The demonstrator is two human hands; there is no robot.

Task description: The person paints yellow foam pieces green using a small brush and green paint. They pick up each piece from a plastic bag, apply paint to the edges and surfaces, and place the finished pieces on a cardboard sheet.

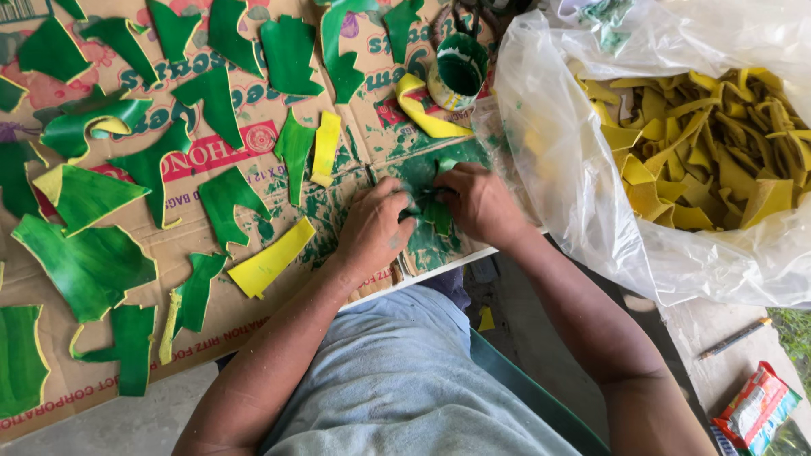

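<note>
Left hand and right hand pin a green piece flat on stained cardboard; painted pieces lie spread apart, apparently drying.

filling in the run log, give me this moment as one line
left hand: pressing green piece | right hand: on same piece | cardboard: painted pieces spread | cup: behind hands | bag: yellow pieces

My flattened cardboard sheet is smeared with green paint and covered in green-painted pieces. A few yellow strips lie among them, a paint-stained cup stands at the far edge, and a clear bag of yellow scraps sits beside it.
</note>
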